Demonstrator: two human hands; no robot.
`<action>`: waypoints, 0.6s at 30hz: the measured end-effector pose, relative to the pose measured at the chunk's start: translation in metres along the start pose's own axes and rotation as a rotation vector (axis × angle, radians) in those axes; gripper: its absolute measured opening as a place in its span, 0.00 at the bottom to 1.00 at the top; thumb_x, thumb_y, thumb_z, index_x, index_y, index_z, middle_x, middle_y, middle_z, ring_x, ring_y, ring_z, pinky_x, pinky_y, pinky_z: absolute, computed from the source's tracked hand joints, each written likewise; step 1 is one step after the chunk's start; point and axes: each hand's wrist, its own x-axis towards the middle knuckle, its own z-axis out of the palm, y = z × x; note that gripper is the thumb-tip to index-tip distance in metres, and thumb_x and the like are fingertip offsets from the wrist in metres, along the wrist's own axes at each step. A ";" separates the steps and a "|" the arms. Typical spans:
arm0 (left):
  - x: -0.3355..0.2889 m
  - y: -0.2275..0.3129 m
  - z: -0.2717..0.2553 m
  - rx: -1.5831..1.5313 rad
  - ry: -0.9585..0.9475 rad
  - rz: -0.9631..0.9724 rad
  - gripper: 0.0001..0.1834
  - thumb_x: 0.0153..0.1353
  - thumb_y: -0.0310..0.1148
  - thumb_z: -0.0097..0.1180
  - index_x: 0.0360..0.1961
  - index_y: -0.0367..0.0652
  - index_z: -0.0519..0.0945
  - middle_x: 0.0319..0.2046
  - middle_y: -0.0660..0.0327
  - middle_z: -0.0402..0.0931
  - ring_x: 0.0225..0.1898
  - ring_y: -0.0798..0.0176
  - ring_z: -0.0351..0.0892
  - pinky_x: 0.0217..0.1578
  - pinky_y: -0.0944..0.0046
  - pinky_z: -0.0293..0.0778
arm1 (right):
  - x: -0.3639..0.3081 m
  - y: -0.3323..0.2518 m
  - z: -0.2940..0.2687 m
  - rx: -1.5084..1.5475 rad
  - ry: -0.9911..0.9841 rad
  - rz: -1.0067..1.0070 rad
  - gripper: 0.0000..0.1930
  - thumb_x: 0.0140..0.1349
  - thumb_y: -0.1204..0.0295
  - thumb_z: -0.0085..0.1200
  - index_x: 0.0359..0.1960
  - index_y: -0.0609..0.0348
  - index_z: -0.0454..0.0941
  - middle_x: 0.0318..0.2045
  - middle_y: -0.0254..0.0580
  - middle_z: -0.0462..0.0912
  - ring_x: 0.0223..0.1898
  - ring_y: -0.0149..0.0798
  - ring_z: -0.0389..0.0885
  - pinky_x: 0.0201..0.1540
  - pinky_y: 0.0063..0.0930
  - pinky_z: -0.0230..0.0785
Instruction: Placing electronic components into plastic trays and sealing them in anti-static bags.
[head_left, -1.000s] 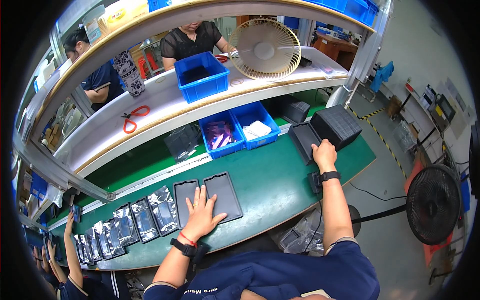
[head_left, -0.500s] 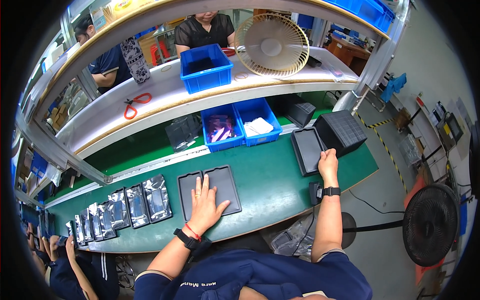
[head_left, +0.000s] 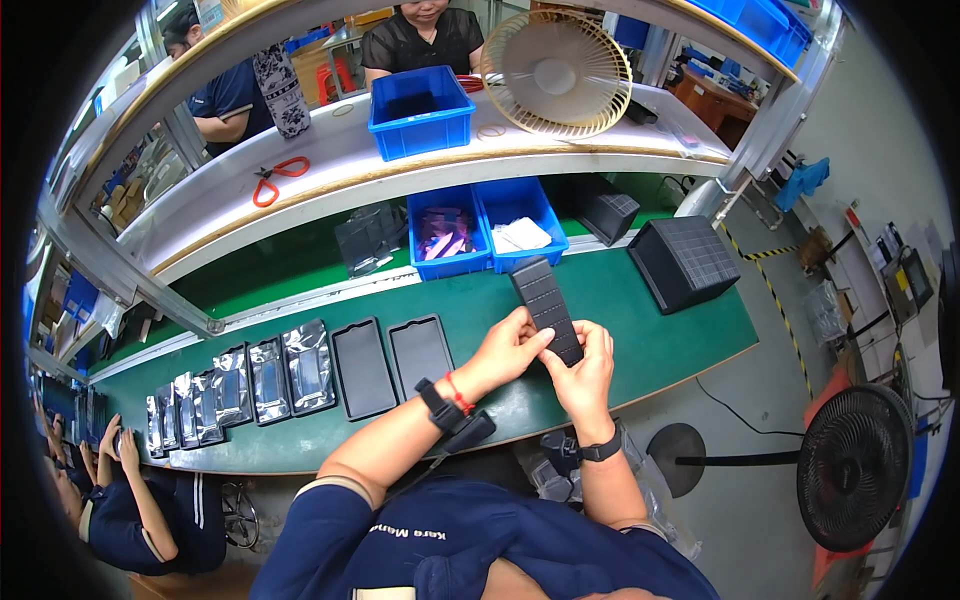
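Between my two hands is a short stack of black plastic trays (head_left: 546, 305), raised above the green bench and tipped so its layered edges show. My left hand (head_left: 505, 352) grips the stack's lower left side, and my right hand (head_left: 585, 372) closes on its lower end, the thumbs close together. Left of my hands, two black trays lie side by side on the bench, one tray (head_left: 364, 368) fully in view and the other tray (head_left: 420, 350) partly behind my left wrist. Further left runs a row of black trays holding shiny silver pouches (head_left: 308, 368).
A tall block of stacked black trays (head_left: 688, 264) stands at the bench's right end. Behind are blue bins (head_left: 445, 262) and a shelf with red-handled scissors (head_left: 278, 178) and a fan (head_left: 556, 76). A black fan (head_left: 855, 467) stands right; co-workers sit left and opposite.
My left hand has lifted off the two trays and moved right. The short stack at the right has come up into both hands and been tipped. The two trays now lie further apart.
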 end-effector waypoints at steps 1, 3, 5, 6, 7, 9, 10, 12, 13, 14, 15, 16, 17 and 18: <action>0.000 0.003 0.006 -0.111 0.008 -0.070 0.07 0.64 0.31 0.52 0.39 0.39 0.72 0.31 0.63 0.76 0.29 0.75 0.75 0.26 0.74 0.72 | -0.003 0.009 0.002 0.106 0.017 0.065 0.16 0.45 0.75 0.66 0.35 0.61 0.73 0.31 0.42 0.75 0.37 0.42 0.72 0.42 0.33 0.66; -0.001 0.002 0.003 -0.082 -0.028 -0.104 0.07 0.64 0.32 0.53 0.35 0.39 0.71 0.26 0.63 0.75 0.25 0.75 0.74 0.22 0.74 0.70 | -0.002 0.015 0.001 0.243 0.059 0.149 0.09 0.53 0.74 0.62 0.25 0.62 0.73 0.23 0.35 0.74 0.24 0.28 0.71 0.29 0.22 0.66; 0.000 0.000 0.004 -0.110 -0.044 -0.081 0.11 0.63 0.33 0.54 0.27 0.41 0.68 0.17 0.65 0.73 0.17 0.75 0.72 0.16 0.74 0.68 | 0.003 0.021 -0.005 0.246 0.011 0.185 0.09 0.55 0.74 0.61 0.24 0.62 0.72 0.20 0.30 0.71 0.20 0.22 0.64 0.23 0.18 0.61; -0.001 -0.001 0.005 -0.113 -0.048 -0.084 0.11 0.63 0.33 0.54 0.27 0.41 0.68 0.17 0.65 0.73 0.17 0.75 0.72 0.16 0.74 0.68 | 0.004 0.026 -0.007 0.225 -0.021 0.179 0.09 0.56 0.74 0.60 0.24 0.62 0.72 0.18 0.28 0.70 0.20 0.21 0.63 0.22 0.18 0.59; -0.002 -0.002 0.006 -0.128 -0.043 -0.104 0.11 0.63 0.33 0.55 0.26 0.41 0.68 0.17 0.64 0.73 0.17 0.74 0.73 0.15 0.74 0.69 | 0.003 0.032 -0.009 0.222 -0.019 0.183 0.09 0.56 0.74 0.60 0.24 0.62 0.72 0.18 0.28 0.70 0.20 0.21 0.63 0.22 0.18 0.59; -0.002 0.001 0.000 -0.137 -0.039 -0.121 0.12 0.63 0.33 0.55 0.26 0.41 0.68 0.17 0.63 0.74 0.17 0.73 0.74 0.15 0.73 0.70 | 0.006 0.039 -0.007 0.313 -0.034 0.277 0.09 0.58 0.73 0.58 0.24 0.60 0.72 0.18 0.25 0.69 0.21 0.19 0.62 0.22 0.17 0.56; -0.004 0.003 -0.005 -0.195 -0.004 -0.165 0.12 0.62 0.33 0.56 0.25 0.41 0.69 0.17 0.62 0.74 0.17 0.72 0.74 0.14 0.73 0.70 | 0.008 0.042 -0.014 0.375 -0.016 0.283 0.08 0.60 0.73 0.56 0.25 0.59 0.73 0.20 0.23 0.69 0.23 0.18 0.62 0.24 0.16 0.55; -0.010 0.005 -0.024 -0.224 0.076 -0.220 0.12 0.62 0.33 0.57 0.25 0.40 0.70 0.16 0.61 0.74 0.16 0.70 0.75 0.13 0.73 0.72 | 0.018 0.047 -0.036 0.440 -0.050 0.387 0.07 0.62 0.71 0.55 0.27 0.58 0.73 0.22 0.23 0.70 0.24 0.18 0.63 0.26 0.16 0.57; -0.010 0.005 -0.030 -0.212 0.075 -0.232 0.12 0.62 0.33 0.56 0.25 0.40 0.70 0.16 0.61 0.74 0.16 0.71 0.75 0.14 0.74 0.72 | 0.025 0.066 -0.048 0.538 -0.096 0.426 0.07 0.62 0.71 0.54 0.28 0.58 0.74 0.22 0.23 0.71 0.24 0.18 0.64 0.27 0.15 0.58; -0.011 0.005 -0.033 -0.198 0.071 -0.245 0.12 0.62 0.33 0.56 0.24 0.40 0.70 0.16 0.61 0.74 0.16 0.71 0.75 0.14 0.74 0.72 | 0.034 0.089 -0.059 0.637 -0.139 0.467 0.06 0.63 0.70 0.54 0.29 0.58 0.75 0.23 0.24 0.72 0.25 0.18 0.66 0.28 0.15 0.59; -0.011 0.007 -0.032 -0.221 0.067 -0.266 0.13 0.61 0.33 0.56 0.24 0.40 0.69 0.16 0.62 0.73 0.16 0.71 0.75 0.13 0.74 0.71 | 0.042 0.108 -0.069 0.634 -0.139 0.539 0.07 0.62 0.69 0.54 0.30 0.59 0.75 0.23 0.25 0.73 0.26 0.20 0.68 0.29 0.16 0.61; -0.011 0.006 -0.029 -0.223 0.053 -0.270 0.13 0.61 0.33 0.56 0.24 0.40 0.69 0.16 0.62 0.73 0.16 0.71 0.75 0.13 0.74 0.71 | 0.049 0.121 -0.079 0.630 -0.134 0.608 0.07 0.62 0.68 0.55 0.31 0.59 0.76 0.22 0.26 0.74 0.26 0.21 0.70 0.29 0.18 0.63; -0.013 0.006 -0.029 -0.203 0.059 -0.271 0.13 0.61 0.33 0.57 0.24 0.41 0.69 0.16 0.63 0.73 0.16 0.71 0.75 0.13 0.74 0.71 | 0.054 0.117 -0.086 0.148 -0.048 0.605 0.09 0.61 0.67 0.57 0.32 0.60 0.77 0.23 0.30 0.76 0.28 0.23 0.72 0.31 0.20 0.66; -0.015 0.006 -0.027 -0.183 0.066 -0.271 0.13 0.61 0.33 0.57 0.23 0.41 0.69 0.16 0.63 0.73 0.16 0.72 0.74 0.13 0.74 0.71 | 0.053 0.112 -0.080 -0.382 0.192 0.212 0.09 0.59 0.67 0.58 0.32 0.60 0.76 0.25 0.31 0.77 0.26 0.24 0.73 0.29 0.21 0.67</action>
